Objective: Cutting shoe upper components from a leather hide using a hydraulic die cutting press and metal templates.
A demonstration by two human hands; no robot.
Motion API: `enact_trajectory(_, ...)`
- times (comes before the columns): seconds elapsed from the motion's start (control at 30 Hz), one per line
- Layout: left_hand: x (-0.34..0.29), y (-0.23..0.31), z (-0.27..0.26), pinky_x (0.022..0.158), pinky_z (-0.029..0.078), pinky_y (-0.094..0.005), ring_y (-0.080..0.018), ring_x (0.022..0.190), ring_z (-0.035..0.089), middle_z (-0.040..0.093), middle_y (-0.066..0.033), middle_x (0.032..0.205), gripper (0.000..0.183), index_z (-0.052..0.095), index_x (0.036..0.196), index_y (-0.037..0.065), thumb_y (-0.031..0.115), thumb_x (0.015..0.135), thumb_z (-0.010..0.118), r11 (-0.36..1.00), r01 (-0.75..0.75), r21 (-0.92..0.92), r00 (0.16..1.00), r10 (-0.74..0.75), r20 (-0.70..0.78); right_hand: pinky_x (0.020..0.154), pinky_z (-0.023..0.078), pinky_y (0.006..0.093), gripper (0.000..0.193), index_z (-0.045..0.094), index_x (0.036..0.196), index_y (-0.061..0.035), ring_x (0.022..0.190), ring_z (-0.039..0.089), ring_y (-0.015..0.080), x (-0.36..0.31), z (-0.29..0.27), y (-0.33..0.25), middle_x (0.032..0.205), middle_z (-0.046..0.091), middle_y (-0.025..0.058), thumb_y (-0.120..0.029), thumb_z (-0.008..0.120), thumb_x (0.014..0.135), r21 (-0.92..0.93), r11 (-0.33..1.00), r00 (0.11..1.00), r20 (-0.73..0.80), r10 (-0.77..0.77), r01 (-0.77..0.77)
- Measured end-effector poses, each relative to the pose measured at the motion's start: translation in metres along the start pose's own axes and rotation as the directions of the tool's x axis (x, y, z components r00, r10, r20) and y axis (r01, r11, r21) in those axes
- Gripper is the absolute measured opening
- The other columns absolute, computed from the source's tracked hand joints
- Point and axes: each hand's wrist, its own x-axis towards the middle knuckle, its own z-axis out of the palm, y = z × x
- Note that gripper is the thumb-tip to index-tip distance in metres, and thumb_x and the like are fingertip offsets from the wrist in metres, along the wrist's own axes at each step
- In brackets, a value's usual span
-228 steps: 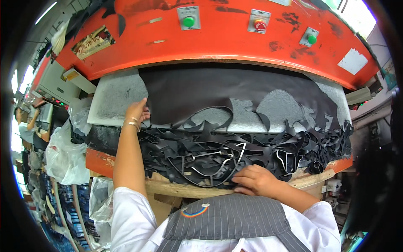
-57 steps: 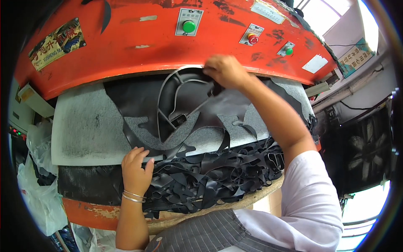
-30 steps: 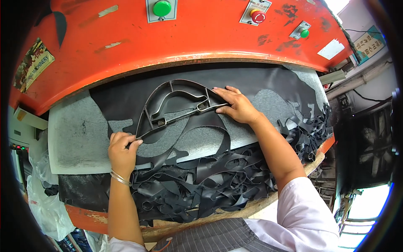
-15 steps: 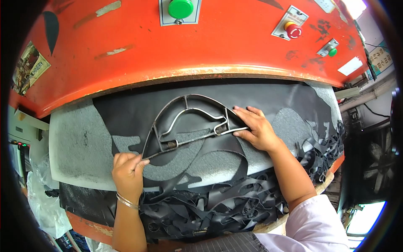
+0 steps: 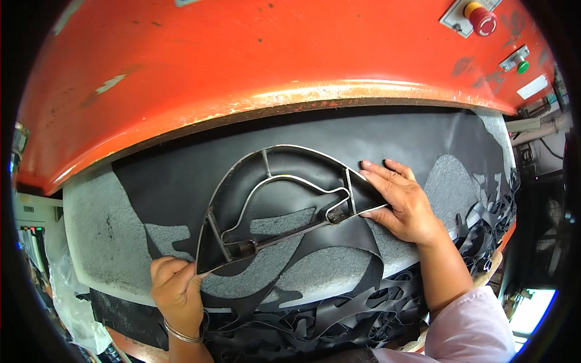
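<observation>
A curved steel cutting die point(image 5: 292, 234), arch-shaped with short cross braces inside, lies over a black leather-like sheet point(image 5: 315, 128). My left hand point(image 5: 177, 290) pinches the die's left tip between thumb and fingers. At its right end my right hand point(image 5: 404, 202) grips the die, thumb on the lower edge and fingers along the outer curve. Cut-out gaps in the sheet show the grey pad point(image 5: 97, 224) below, one of them inside the die's outline. Whether the die rests fully flat on the sheet, I cannot tell.
An orange machine body point(image 5: 260, 60) spans the far side, with a red stop button point(image 5: 484, 22) and a small green button point(image 5: 522, 66) at right. Black offcut scraps point(image 5: 339, 314) pile along the near edge and at right. Clear plastic bags point(image 5: 63, 290) hang at left.
My view has shifted, so the machine's buttons sit higher and further right. The die, still in both hands, has come nearer me, and a gap in the sheet shows more plainly inside it.
</observation>
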Motion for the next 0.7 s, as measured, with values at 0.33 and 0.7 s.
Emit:
enact_trajectory(0.33,-0.003,0.002,0.005,0.074,0.044,-0.0346,-0.026,0.082,0.055,0.057,-0.008,0.077,0.018,0.065,0.078,-0.003,0.0,0.063,0.075,0.999,0.021,0.037,1.0,-0.021,0.008,0.106,0.035,0.0477,0.061,0.055,0.13,-0.0072,0.121,0.054,0.0273,0.002,-0.008,0.008,0.13,0.058,0.0144,-0.024,0.075,0.075,-0.035,0.999,0.999,0.022,-0.023,0.024)
enact_trajectory(0.7,-0.01,-0.002,0.0,0.068,0.047,-0.0349,-0.0252,0.077,0.056,0.063,-0.0083,0.077,0.018,0.069,0.077,0.0,0.0,0.062,0.078,0.993,-0.104,-0.061,0.99,0.097,-0.105,0.109,0.032,0.0443,0.058,0.052,0.133,-0.0091,0.124,0.051,0.0288,-0.013,-0.003,-0.005,0.133,0.055,0.0163,-0.027,0.071,0.081,-0.013,0.999,0.999,-0.032,-0.035,0.035)
